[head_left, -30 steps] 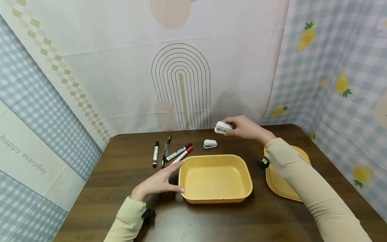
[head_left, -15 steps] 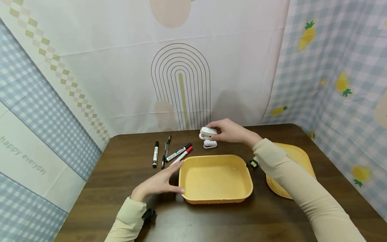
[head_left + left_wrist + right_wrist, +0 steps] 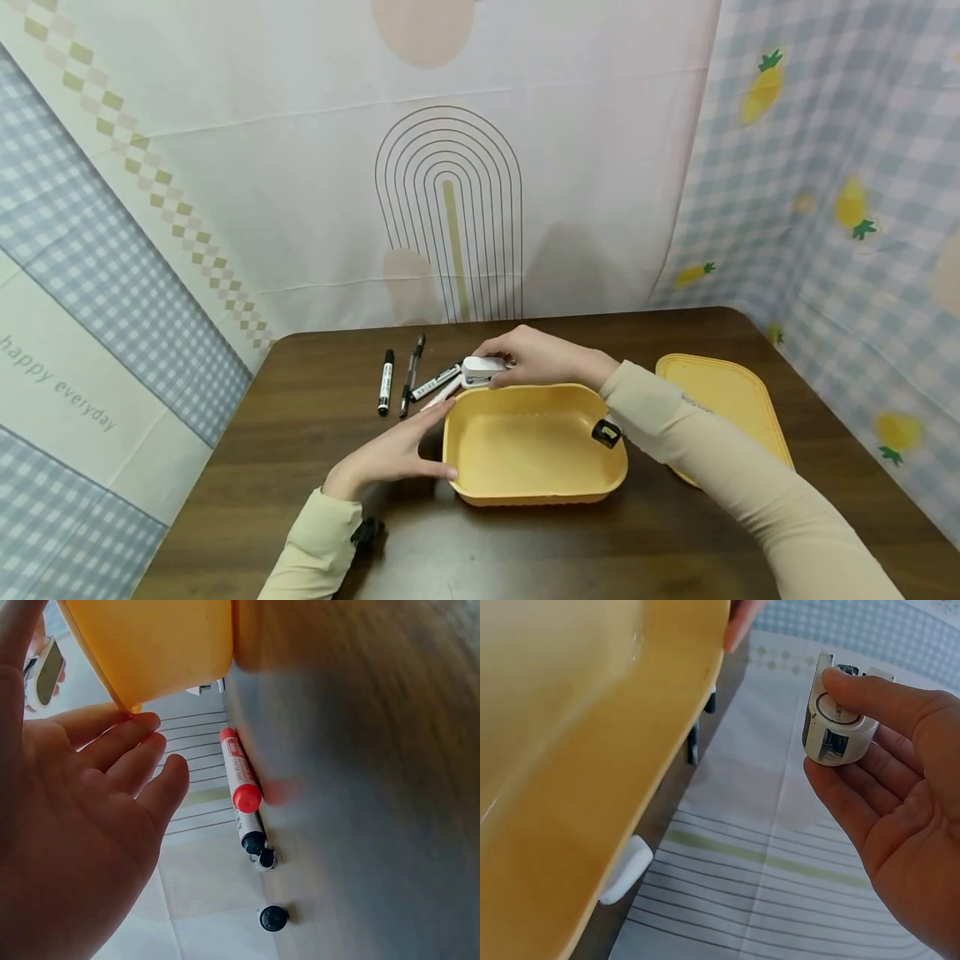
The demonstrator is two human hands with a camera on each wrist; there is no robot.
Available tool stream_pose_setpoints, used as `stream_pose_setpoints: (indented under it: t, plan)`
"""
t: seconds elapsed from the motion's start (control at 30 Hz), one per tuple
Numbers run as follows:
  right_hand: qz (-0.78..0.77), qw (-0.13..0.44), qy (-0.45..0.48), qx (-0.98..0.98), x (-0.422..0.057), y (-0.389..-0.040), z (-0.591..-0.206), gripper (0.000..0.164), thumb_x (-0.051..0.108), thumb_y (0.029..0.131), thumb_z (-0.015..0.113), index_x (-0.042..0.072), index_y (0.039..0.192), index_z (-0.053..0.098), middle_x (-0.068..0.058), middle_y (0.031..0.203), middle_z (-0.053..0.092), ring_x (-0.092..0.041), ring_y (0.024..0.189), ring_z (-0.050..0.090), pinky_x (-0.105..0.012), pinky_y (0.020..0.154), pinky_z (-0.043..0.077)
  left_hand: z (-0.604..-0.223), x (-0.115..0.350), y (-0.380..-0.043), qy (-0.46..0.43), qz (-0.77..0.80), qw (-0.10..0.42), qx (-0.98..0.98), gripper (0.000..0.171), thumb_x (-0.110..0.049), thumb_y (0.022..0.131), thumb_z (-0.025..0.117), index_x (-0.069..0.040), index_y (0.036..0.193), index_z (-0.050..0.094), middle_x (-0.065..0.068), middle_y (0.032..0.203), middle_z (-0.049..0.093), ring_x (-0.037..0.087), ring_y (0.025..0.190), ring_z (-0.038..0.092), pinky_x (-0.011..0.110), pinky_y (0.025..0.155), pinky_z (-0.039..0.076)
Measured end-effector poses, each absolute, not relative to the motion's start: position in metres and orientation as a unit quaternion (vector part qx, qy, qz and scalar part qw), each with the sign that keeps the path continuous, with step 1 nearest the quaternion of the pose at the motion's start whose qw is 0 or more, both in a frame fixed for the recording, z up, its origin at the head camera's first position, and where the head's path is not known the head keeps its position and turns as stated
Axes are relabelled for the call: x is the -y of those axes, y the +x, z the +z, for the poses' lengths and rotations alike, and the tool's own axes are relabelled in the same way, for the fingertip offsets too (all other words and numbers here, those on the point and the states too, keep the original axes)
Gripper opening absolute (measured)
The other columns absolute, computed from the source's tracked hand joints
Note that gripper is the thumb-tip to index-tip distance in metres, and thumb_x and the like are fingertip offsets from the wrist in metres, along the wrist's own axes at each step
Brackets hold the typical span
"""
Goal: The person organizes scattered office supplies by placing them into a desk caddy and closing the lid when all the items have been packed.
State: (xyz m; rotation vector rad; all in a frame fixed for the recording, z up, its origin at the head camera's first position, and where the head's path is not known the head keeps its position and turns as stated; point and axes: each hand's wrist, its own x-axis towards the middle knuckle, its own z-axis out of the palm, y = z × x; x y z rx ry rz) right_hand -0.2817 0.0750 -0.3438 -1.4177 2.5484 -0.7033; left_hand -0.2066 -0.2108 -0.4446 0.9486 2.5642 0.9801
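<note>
My right hand (image 3: pixel 543 357) pinches a white mini stapler (image 3: pixel 483 369) between thumb and fingers, just above the far rim of a yellow plastic bin (image 3: pixel 536 442). In the right wrist view, the thumb lies across the stapler (image 3: pixel 840 724). Low behind the bin's rim there, a second white stapler (image 3: pixel 628 870) rests on the table; in the head view my right hand hides most of it. My left hand (image 3: pixel 393 450) is spread along the bin's left side, thumb near the front corner and fingertips at the rim, as the left wrist view shows.
Left of the held stapler lie a black-capped marker (image 3: pixel 386 383), a black pen (image 3: pixel 412 375), another black-capped marker (image 3: pixel 435 382) and a red marker (image 3: pixel 240 772). A yellow lid (image 3: pixel 731 400) lies to the right on the brown table (image 3: pixel 300 433). Patterned cloth hangs behind.
My right hand has carried the stapler left and down, from the table's far side to the bin's far rim, passing over the second stapler. The left hand has stayed put.
</note>
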Motion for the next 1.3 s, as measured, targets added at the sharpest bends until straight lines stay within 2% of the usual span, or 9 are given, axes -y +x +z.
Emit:
stream_pose_setpoints:
  t: [0.1, 0.3, 0.5, 0.63, 0.73, 0.83, 0.93, 1.07, 1.3]
  plan:
    - [-0.223, 0.075, -0.481, -0.844, -0.069, -0.282, -0.347, 0.036, 0.019, 0.091, 0.077, 0.011, 0.125, 0.069, 0.008, 0.100, 0.070, -0.006, 0.083, 0.061, -0.027, 0.076, 0.053, -0.443, 0.210, -0.206, 0.324, 0.339, 0.120, -0.875, 0.108, -0.056, 0.082, 0.078, -0.017, 0.163, 0.018, 0.009, 0.167, 0.016, 0.030, 0.152, 0.017, 0.054, 0.118, 0.025]
    - [-0.206, 0.090, -0.491, -0.842, -0.066, -0.281, -0.356, 0.036, 0.018, 0.091, 0.077, 0.011, 0.125, 0.069, 0.008, 0.098, 0.069, -0.005, 0.080, 0.057, -0.026, 0.075, 0.051, -0.441, 0.208, -0.206, 0.334, 0.330, 0.114, -0.876, 0.109, -0.054, 0.082, 0.079, -0.011, 0.162, 0.019, 0.013, 0.167, 0.017, 0.031, 0.152, 0.018, 0.053, 0.118, 0.025]
    - [-0.201, 0.105, -0.494, -0.840, -0.065, -0.279, -0.365, 0.033, 0.019, 0.089, 0.078, 0.014, 0.121, 0.071, 0.012, 0.096, 0.070, -0.001, 0.080, 0.060, -0.023, 0.075, 0.052, -0.440, 0.208, -0.206, 0.326, 0.322, 0.120, -0.881, 0.109, -0.057, 0.081, 0.079, -0.018, 0.163, 0.019, 0.008, 0.167, 0.019, 0.024, 0.152, 0.019, 0.048, 0.119, 0.025]
    - [-0.188, 0.112, -0.501, -0.837, -0.062, -0.279, -0.371, 0.031, 0.019, 0.089, 0.078, 0.014, 0.119, 0.071, 0.013, 0.092, 0.069, 0.001, 0.075, 0.059, -0.021, 0.070, 0.051, -0.438, 0.208, -0.207, 0.321, 0.315, 0.126, -0.884, 0.109, -0.060, 0.081, 0.078, -0.021, 0.163, 0.017, 0.005, 0.168, 0.017, 0.022, 0.152, 0.018, 0.048, 0.119, 0.026]
    - [-0.177, 0.109, -0.511, -0.834, -0.059, -0.281, -0.375, 0.030, 0.019, 0.088, 0.078, 0.014, 0.116, 0.071, 0.013, 0.090, 0.067, 0.001, 0.072, 0.057, -0.022, 0.068, 0.050, -0.436, 0.208, -0.210, 0.324, 0.311, 0.119, -0.886, 0.109, -0.058, 0.081, 0.078, -0.018, 0.163, 0.018, 0.006, 0.167, 0.018, 0.023, 0.152, 0.018, 0.049, 0.118, 0.027]
    - [-0.167, 0.107, -0.518, -0.832, -0.056, -0.282, -0.379, 0.029, 0.019, 0.088, 0.079, 0.013, 0.115, 0.072, 0.013, 0.089, 0.067, 0.001, 0.071, 0.056, -0.021, 0.067, 0.049, -0.434, 0.207, -0.214, 0.327, 0.308, 0.114, -0.886, 0.109, -0.057, 0.081, 0.079, -0.017, 0.163, 0.018, 0.006, 0.167, 0.018, 0.019, 0.151, 0.019, 0.047, 0.118, 0.027]
    - [-0.161, 0.107, -0.524, -0.830, -0.052, -0.282, -0.383, 0.030, 0.018, 0.087, 0.079, 0.013, 0.116, 0.072, 0.013, 0.088, 0.067, 0.001, 0.070, 0.055, -0.021, 0.067, 0.048, -0.433, 0.208, -0.215, 0.325, 0.308, 0.116, -0.886, 0.110, -0.056, 0.081, 0.079, -0.019, 0.163, 0.017, 0.006, 0.167, 0.019, 0.016, 0.150, 0.020, 0.046, 0.118, 0.027]
    - [-0.163, 0.115, -0.525, -0.827, -0.049, -0.281, -0.392, 0.032, 0.017, 0.086, 0.079, 0.013, 0.117, 0.072, 0.012, 0.087, 0.066, 0.000, 0.069, 0.053, -0.020, 0.066, 0.047, -0.435, 0.210, -0.212, 0.324, 0.308, 0.121, -0.886, 0.108, -0.056, 0.081, 0.079, -0.019, 0.163, 0.018, 0.008, 0.167, 0.020, 0.021, 0.151, 0.020, 0.048, 0.118, 0.028]
    - [-0.155, 0.136, -0.519, -0.829, -0.045, -0.279, -0.411, 0.033, 0.017, 0.087, 0.081, 0.013, 0.118, 0.071, 0.012, 0.095, 0.068, -0.001, 0.076, 0.056, -0.020, 0.073, 0.048, -0.439, 0.211, -0.207, 0.330, 0.303, 0.123, -0.885, 0.106, -0.057, 0.082, 0.078, -0.015, 0.162, 0.022, 0.011, 0.166, 0.022, 0.026, 0.151, 0.020, 0.050, 0.118, 0.027]
